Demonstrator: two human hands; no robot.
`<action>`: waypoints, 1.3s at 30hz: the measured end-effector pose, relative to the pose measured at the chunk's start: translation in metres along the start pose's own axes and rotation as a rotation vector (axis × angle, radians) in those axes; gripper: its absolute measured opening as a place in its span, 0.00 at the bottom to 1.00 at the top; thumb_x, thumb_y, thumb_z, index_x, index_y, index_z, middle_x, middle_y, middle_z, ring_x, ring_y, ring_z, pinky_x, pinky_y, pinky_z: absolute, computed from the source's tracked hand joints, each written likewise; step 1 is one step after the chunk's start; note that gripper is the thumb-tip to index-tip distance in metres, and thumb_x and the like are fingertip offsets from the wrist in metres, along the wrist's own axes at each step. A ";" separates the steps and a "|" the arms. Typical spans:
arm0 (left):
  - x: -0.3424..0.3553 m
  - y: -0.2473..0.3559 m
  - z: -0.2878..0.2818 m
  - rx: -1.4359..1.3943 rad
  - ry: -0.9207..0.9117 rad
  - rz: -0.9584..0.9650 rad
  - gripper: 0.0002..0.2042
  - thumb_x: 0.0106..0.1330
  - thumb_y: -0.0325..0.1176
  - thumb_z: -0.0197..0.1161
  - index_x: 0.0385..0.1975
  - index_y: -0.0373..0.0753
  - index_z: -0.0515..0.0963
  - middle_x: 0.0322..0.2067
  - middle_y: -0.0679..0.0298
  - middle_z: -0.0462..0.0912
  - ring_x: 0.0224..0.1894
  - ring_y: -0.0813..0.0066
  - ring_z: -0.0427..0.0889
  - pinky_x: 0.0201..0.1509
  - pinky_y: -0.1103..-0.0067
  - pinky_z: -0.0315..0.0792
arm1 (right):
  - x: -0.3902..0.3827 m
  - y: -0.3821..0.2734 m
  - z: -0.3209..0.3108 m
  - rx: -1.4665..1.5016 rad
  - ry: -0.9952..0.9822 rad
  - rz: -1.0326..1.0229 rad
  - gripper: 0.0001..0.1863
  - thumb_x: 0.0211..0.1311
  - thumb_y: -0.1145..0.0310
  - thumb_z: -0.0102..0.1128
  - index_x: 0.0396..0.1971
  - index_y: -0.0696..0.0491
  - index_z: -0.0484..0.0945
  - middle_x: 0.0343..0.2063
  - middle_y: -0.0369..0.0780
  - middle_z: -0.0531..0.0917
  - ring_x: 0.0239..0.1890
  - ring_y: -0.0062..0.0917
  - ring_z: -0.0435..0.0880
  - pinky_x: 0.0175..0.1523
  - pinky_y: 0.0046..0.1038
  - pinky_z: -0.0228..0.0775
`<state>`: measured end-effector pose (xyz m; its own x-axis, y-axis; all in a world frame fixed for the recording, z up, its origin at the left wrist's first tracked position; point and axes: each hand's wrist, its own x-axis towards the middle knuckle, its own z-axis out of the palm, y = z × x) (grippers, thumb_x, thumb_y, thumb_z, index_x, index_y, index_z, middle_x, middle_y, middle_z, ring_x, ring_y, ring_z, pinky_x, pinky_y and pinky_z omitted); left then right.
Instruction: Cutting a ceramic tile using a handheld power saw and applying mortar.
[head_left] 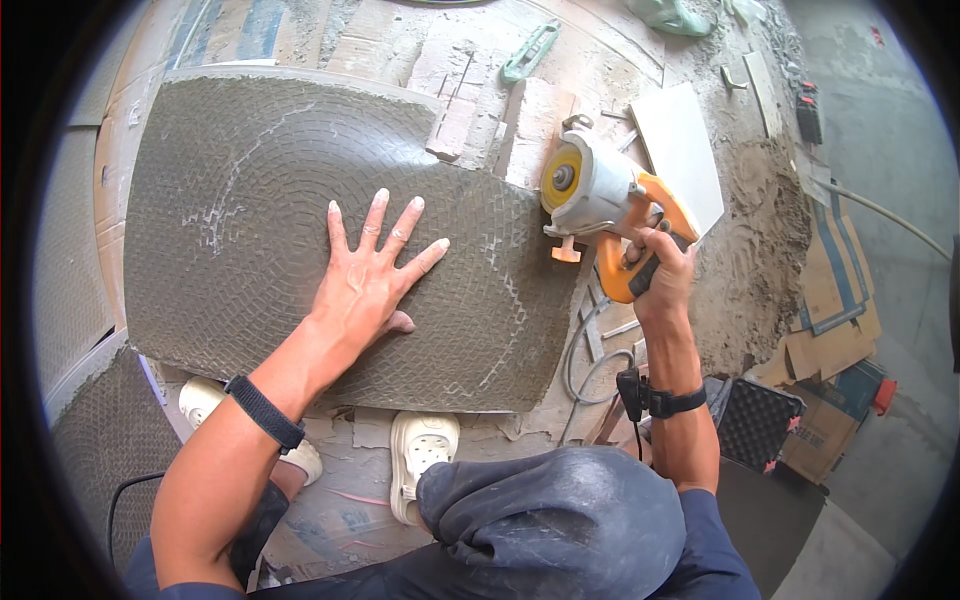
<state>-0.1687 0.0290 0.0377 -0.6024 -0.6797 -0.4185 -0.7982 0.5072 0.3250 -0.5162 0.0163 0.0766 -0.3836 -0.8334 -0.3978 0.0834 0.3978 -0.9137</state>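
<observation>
My left hand (365, 270) lies with its fingers spread on a large grey tile (230, 270), whose textured face is marked with rows of small raised ridges. Pale chalky scratches run across the tile in places. At the tile's right end, my right hand (660, 270) is wrapped round the orange handle of a handheld tile cutter (605, 190) with a silver body. The cutter's round yellow part faces left, over the tile's right edge; whether its blade touches the tile cannot be seen. A power cord (575, 370) runs below the cutter.
A green utility knife (530, 52) and tile offcuts (525, 130) lie beyond the tile. A white tile piece (685, 150) rests right of the cutter, near a sand heap (755, 260) and flattened cardboard (840, 290). My shoe (424, 455) stands by the tile's near edge.
</observation>
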 end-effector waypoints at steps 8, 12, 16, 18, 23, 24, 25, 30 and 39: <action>0.000 0.000 0.001 0.025 0.014 0.006 0.51 0.41 0.57 0.78 0.72 0.63 0.61 0.77 0.57 0.43 0.77 0.43 0.41 0.70 0.32 0.41 | -0.005 -0.008 0.002 -0.021 0.010 -0.022 0.06 0.55 0.74 0.60 0.32 0.54 0.74 0.22 0.36 0.77 0.22 0.22 0.77 0.29 0.28 0.72; -0.001 0.000 -0.001 0.025 0.010 0.005 0.51 0.42 0.57 0.77 0.72 0.64 0.61 0.77 0.58 0.44 0.77 0.44 0.42 0.70 0.32 0.42 | -0.010 -0.022 0.011 0.069 -0.015 -0.001 0.07 0.55 0.74 0.61 0.33 0.53 0.73 0.24 0.35 0.75 0.23 0.22 0.76 0.30 0.28 0.72; -0.002 -0.001 -0.002 0.020 0.006 0.003 0.51 0.41 0.57 0.77 0.72 0.64 0.60 0.77 0.58 0.44 0.77 0.44 0.42 0.70 0.32 0.42 | -0.020 -0.032 0.038 0.090 -0.004 -0.003 0.07 0.55 0.74 0.61 0.33 0.53 0.73 0.23 0.35 0.75 0.23 0.22 0.76 0.30 0.28 0.72; -0.001 -0.001 -0.002 0.020 0.005 0.003 0.51 0.41 0.57 0.77 0.72 0.64 0.60 0.77 0.58 0.44 0.77 0.44 0.42 0.70 0.32 0.42 | -0.019 -0.032 0.052 0.102 0.007 -0.039 0.08 0.55 0.75 0.60 0.36 0.56 0.75 0.23 0.36 0.77 0.20 0.22 0.76 0.27 0.27 0.72; 0.000 -0.001 0.000 0.003 0.018 0.005 0.51 0.41 0.56 0.78 0.72 0.63 0.61 0.77 0.58 0.45 0.77 0.44 0.42 0.70 0.32 0.42 | -0.013 -0.024 0.068 0.098 -0.023 -0.032 0.08 0.55 0.76 0.60 0.35 0.56 0.76 0.21 0.37 0.77 0.20 0.22 0.76 0.27 0.28 0.72; -0.001 -0.002 0.000 0.003 0.019 0.006 0.51 0.41 0.55 0.78 0.72 0.63 0.61 0.77 0.58 0.45 0.77 0.44 0.42 0.70 0.32 0.42 | -0.013 -0.022 0.073 0.094 -0.020 -0.022 0.07 0.55 0.76 0.60 0.35 0.57 0.76 0.21 0.37 0.77 0.20 0.22 0.76 0.27 0.27 0.72; -0.002 -0.003 0.001 0.004 0.020 0.006 0.51 0.41 0.55 0.78 0.72 0.63 0.61 0.77 0.58 0.45 0.77 0.44 0.42 0.69 0.32 0.42 | -0.013 -0.020 0.076 0.090 -0.017 -0.013 0.07 0.55 0.76 0.60 0.35 0.57 0.76 0.21 0.37 0.77 0.20 0.22 0.76 0.27 0.27 0.72; -0.002 -0.004 0.001 -0.015 0.027 0.006 0.51 0.41 0.55 0.78 0.72 0.63 0.61 0.76 0.58 0.46 0.77 0.44 0.42 0.70 0.31 0.42 | -0.012 -0.018 0.084 0.049 -0.029 -0.020 0.07 0.55 0.76 0.60 0.34 0.57 0.76 0.20 0.37 0.77 0.20 0.22 0.76 0.27 0.27 0.72; -0.001 -0.004 0.001 -0.018 0.027 0.009 0.51 0.41 0.55 0.78 0.72 0.62 0.61 0.77 0.57 0.46 0.77 0.44 0.42 0.69 0.31 0.42 | -0.010 -0.015 0.089 0.008 -0.012 -0.040 0.07 0.55 0.76 0.60 0.34 0.57 0.76 0.20 0.37 0.77 0.19 0.22 0.76 0.26 0.27 0.72</action>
<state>-0.1648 0.0283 0.0361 -0.6090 -0.6891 -0.3927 -0.7922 0.5038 0.3444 -0.4322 -0.0154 0.0864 -0.3761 -0.8529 -0.3621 0.0757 0.3613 -0.9294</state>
